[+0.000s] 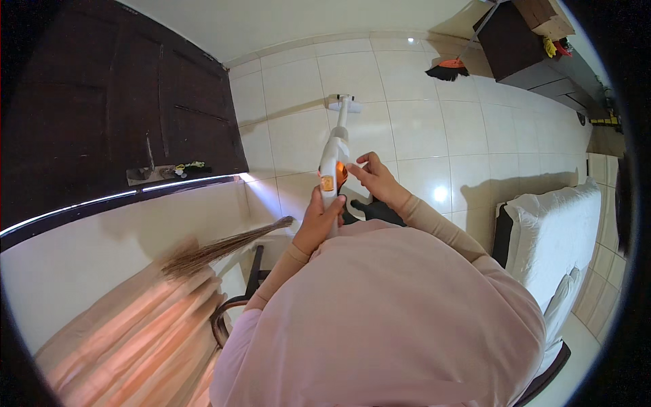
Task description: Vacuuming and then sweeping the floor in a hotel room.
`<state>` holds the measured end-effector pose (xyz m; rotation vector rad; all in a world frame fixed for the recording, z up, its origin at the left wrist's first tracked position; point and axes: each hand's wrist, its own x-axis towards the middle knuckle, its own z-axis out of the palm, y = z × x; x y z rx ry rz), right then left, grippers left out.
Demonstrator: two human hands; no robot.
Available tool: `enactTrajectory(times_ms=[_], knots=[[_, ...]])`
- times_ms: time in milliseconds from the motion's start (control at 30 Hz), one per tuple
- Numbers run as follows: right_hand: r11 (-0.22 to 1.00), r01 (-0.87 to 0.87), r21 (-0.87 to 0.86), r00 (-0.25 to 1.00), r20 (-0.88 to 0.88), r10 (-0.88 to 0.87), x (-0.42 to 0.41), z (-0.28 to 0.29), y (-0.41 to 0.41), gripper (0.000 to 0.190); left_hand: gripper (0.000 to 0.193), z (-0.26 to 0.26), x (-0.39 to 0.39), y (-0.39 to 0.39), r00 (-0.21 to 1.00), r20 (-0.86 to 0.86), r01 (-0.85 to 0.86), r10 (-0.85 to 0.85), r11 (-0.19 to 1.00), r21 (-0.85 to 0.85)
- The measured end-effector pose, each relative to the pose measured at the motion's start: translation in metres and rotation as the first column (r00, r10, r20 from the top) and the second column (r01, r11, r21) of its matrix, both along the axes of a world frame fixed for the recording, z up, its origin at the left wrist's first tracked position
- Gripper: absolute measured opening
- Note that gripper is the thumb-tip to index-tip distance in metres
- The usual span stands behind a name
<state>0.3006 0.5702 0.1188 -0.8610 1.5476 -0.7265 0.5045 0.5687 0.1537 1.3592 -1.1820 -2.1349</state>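
A white stick vacuum cleaner (333, 152) with orange parts stands out in front of my body, its floor head (344, 106) down on the pale tiles. My left hand (319, 220) is closed around the handle at its near end. Beside the orange part of the body, on the right, is my right hand (375, 178), with its fingers apart and bent; a fingertip is close to the orange part, and whether it touches cannot be told. Nothing is held in that hand.
A dark wooden door (117, 102) stands at the left, with a stick broom (229, 246) and a peach curtain (137, 336) below it. A black-bristled broom (448, 70) leans by a dark cabinet (524, 46) at the upper right. A white-covered piece of furniture (554, 239) is at the right.
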Motion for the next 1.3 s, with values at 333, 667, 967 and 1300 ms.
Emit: enactTrajectory(times_ms=[333, 667, 967, 1300], knots=[[0.861, 0.012, 0.508, 0.904, 0.363, -0.227, 0.009, -0.111, -0.030, 0.107, 0.039, 0.022, -0.013, 0.064, 0.887, 0.456, -0.034, 0.072, 0.995, -0.093], [0.738, 0.253, 0.626, 0.766, 0.336, -0.548, 0.043, -0.134, -0.041, 0.091, 0.055, -0.029, 0.002, 0.096, 0.848, 0.464, -0.157, 0.257, 0.957, -0.244], [0.674, 0.337, 0.658, 0.764, 0.227, -0.604, 0.034, -0.153, -0.104, 0.082, 0.052, -0.022, -0.013, 0.026, 0.848, 0.512, -0.127, 0.134, 0.991, -0.049], [0.744, 0.288, 0.603, 0.706, 0.391, -0.590, 0.041, -0.187, -0.111, 0.075, 0.044, -0.024, -0.010, 0.015, 0.827, 0.528, -0.084, 0.194, 0.971, -0.226]])
